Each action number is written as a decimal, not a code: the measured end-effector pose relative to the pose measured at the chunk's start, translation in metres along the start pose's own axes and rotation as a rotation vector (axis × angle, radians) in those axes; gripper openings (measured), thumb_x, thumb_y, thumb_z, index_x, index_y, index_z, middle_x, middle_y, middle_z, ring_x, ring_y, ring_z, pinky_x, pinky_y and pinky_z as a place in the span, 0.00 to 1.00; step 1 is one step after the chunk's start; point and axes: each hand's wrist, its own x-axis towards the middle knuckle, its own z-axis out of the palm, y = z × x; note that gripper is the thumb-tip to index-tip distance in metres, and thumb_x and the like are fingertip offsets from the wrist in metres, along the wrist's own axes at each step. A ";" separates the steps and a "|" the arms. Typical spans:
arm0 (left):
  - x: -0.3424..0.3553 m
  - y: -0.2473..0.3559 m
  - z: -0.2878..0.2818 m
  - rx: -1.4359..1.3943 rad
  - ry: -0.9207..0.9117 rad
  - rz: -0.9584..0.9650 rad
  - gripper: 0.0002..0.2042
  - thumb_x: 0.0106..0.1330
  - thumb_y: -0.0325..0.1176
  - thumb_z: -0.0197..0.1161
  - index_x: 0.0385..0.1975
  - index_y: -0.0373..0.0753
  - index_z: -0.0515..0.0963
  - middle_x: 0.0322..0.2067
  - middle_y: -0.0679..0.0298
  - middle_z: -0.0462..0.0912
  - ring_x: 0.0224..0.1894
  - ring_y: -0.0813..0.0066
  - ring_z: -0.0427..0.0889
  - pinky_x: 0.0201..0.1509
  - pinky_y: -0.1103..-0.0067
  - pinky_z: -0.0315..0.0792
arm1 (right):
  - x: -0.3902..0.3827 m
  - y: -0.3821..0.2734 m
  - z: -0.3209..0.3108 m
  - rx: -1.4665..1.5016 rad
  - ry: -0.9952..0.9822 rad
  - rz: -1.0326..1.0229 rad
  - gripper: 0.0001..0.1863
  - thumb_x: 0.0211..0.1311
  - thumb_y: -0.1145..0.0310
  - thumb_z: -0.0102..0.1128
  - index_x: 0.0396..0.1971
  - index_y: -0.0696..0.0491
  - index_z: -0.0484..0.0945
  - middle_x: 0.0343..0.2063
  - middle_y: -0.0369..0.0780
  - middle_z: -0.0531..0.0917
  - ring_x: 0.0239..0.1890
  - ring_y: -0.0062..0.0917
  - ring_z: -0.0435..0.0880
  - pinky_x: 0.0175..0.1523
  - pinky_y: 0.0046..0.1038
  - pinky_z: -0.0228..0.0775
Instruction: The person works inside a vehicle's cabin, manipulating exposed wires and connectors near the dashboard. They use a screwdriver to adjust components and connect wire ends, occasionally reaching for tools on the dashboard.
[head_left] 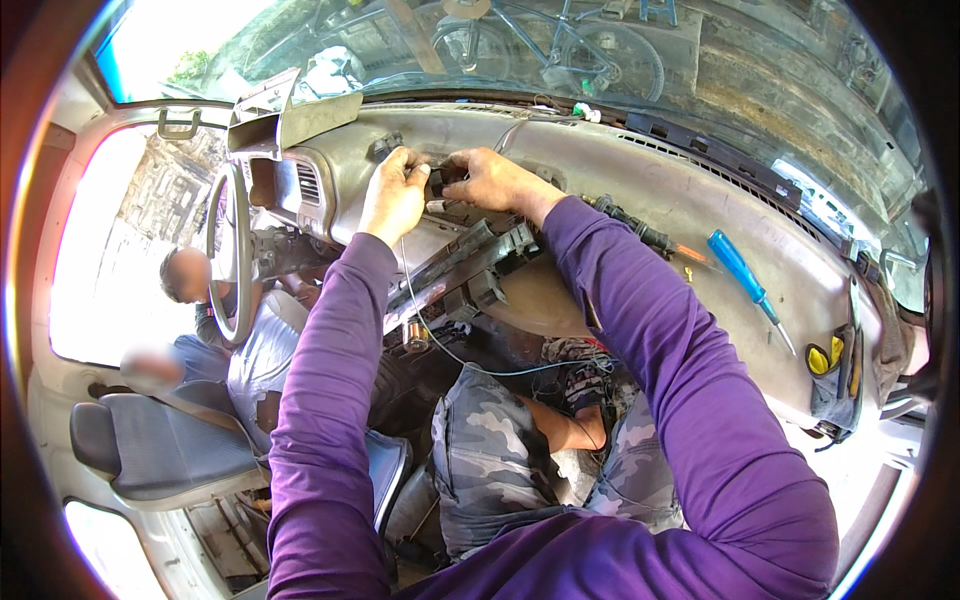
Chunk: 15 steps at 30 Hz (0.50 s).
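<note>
My left hand point(397, 195) is closed, thumb against forefinger, with a thin pale wire point(410, 280) hanging from it. My right hand point(492, 183) pinches a small dark part point(437, 182), perhaps a connector, just beside the left one, over the dashboard point(620, 165). A short pale piece point(436, 206) shows below my fingers. Under both hands lies a long dark metal-and-plastic assembly point(465, 260) with a small brass-coloured cylinder point(415, 336) beneath it. Fingertips and the held part are too small to make out exactly.
A steering wheel point(240, 250) stands at left, with two other people point(265, 340) beyond it by the seat point(170, 445). A blue screwdriver point(740, 270), an orange-tipped tool point(670, 245) and a tool pouch point(835, 380) lie along the right dashboard. The windscreen point(520, 50) borders the top.
</note>
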 end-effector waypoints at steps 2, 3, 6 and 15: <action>-0.007 -0.002 -0.005 -0.073 -0.051 -0.145 0.05 0.69 0.28 0.62 0.37 0.33 0.78 0.29 0.54 0.83 0.31 0.56 0.81 0.39 0.70 0.74 | -0.004 -0.008 0.006 0.028 -0.033 0.013 0.32 0.53 0.62 0.75 0.56 0.63 0.77 0.46 0.50 0.86 0.49 0.37 0.85 0.57 0.34 0.75; -0.010 -0.015 -0.003 -0.067 -0.010 -0.129 0.05 0.69 0.28 0.62 0.37 0.33 0.78 0.29 0.55 0.83 0.30 0.57 0.81 0.38 0.70 0.74 | -0.006 -0.012 0.008 0.026 -0.035 -0.016 0.31 0.54 0.62 0.74 0.55 0.63 0.78 0.47 0.49 0.86 0.49 0.36 0.84 0.57 0.34 0.75; -0.002 -0.006 -0.002 -0.285 -0.048 -0.366 0.05 0.69 0.28 0.62 0.38 0.33 0.78 0.28 0.57 0.83 0.29 0.59 0.81 0.38 0.69 0.75 | -0.004 -0.006 0.004 -0.031 0.008 -0.094 0.28 0.59 0.60 0.72 0.54 0.63 0.78 0.47 0.48 0.86 0.49 0.34 0.84 0.57 0.33 0.74; -0.006 -0.002 -0.003 -0.018 -0.042 0.063 0.03 0.68 0.26 0.62 0.38 0.34 0.79 0.47 0.50 0.82 0.50 0.59 0.81 0.58 0.70 0.72 | -0.003 -0.017 0.003 0.098 0.144 0.193 0.29 0.74 0.45 0.55 0.35 0.61 0.84 0.19 0.39 0.80 0.22 0.25 0.80 0.31 0.33 0.72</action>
